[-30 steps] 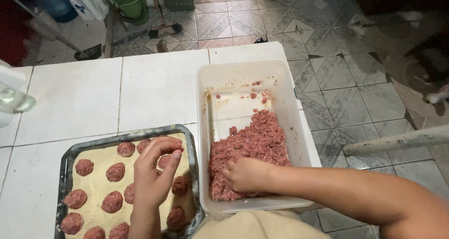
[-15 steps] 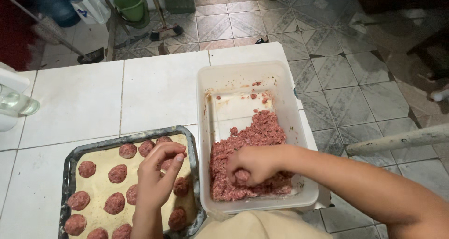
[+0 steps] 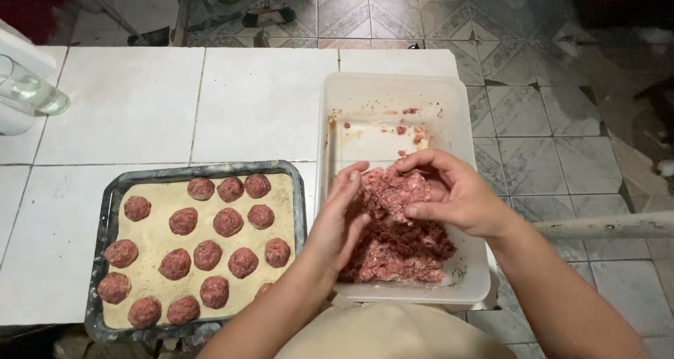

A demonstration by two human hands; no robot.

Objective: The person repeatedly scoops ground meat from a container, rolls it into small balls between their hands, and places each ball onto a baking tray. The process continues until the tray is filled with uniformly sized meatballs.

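minced meat (image 3: 397,243) pink-red | tub (image 3: 393,92) white | tray (image 3: 112,190) grey

No packages, labels, signs or screens in view.
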